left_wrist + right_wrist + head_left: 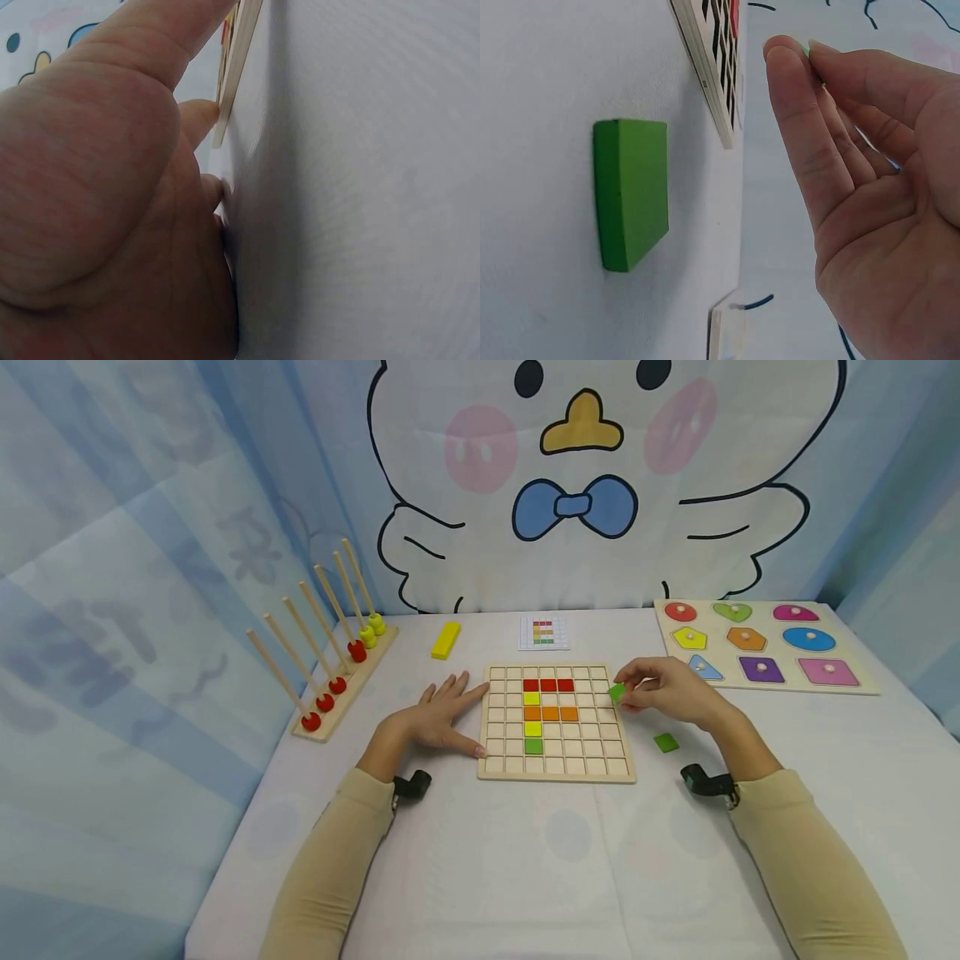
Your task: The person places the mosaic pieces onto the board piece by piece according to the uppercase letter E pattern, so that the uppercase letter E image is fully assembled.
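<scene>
A square wooden grid board [558, 766] lies flat on the table, with red, yellow, orange and green tiles set in some cells. My right hand [660, 689] pinches a green square tile [617, 693] between thumb and fingers, over the board's right edge. In the right wrist view, only a sliver of that tile shows at the fingertips. Below this hand, a second green tile [643, 195] lies on the table. My left hand [442, 718] rests at the board's left edge, fingers spread, with thumb and a finger touching the frame.
Behind the board lies a pattern card [544, 633]. A yellow block [446, 641] sits at the back left. Farther left stands a peg rack [322, 727] with upright rods and red and yellow beads. A shape puzzle board [765, 647] lies at the back right.
</scene>
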{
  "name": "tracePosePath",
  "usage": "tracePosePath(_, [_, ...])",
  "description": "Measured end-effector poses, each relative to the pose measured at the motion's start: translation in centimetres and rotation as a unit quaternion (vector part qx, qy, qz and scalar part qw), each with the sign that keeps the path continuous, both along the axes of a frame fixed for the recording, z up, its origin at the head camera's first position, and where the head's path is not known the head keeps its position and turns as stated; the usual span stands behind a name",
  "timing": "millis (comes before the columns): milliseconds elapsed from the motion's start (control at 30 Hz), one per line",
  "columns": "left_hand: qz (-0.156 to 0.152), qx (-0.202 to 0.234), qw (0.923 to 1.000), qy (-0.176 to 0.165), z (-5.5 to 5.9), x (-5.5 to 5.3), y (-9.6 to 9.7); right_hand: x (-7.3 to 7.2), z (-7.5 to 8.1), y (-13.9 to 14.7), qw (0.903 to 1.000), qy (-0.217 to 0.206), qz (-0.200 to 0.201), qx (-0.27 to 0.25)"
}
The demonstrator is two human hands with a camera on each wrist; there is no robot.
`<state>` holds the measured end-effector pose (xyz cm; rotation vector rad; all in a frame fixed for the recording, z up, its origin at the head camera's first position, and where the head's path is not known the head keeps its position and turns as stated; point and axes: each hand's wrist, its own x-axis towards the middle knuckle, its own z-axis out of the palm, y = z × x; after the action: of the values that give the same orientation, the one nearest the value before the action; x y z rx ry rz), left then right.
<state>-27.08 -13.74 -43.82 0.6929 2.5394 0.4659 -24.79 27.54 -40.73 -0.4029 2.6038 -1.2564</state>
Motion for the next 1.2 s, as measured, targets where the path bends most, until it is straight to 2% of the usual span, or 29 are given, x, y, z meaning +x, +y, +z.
tracePosePath(267, [-0.002, -0.002, 1.0000, 0.001, -0.1, -0.1, 0.0, 0.0, -0.2, -1.2, 0.9995, -0.001, 0.020, -0.025])
tracePosePath(500, [-0.001, 0.002, 1.0000, 0.001, -0.1, -0.1, 0.0, 0.2, -0.2, -2.4, 0.9983, 0.047, 0.034, -0.008])
tracePosePath(800, [0.000, 0.004, 1.0000, -0.004, 0.0, 0.0, 0.0, 0.6, -0.1, -3.8, 0.9981, 0.046, 0.039, 0.014])
tracePosePath(1200, [0.001, 0.005, 1.0000, -0.002, -0.1, -0.1, -0.1, 0.7, -0.6, -5.2, 0.9952, 0.068, 0.065, 0.025])
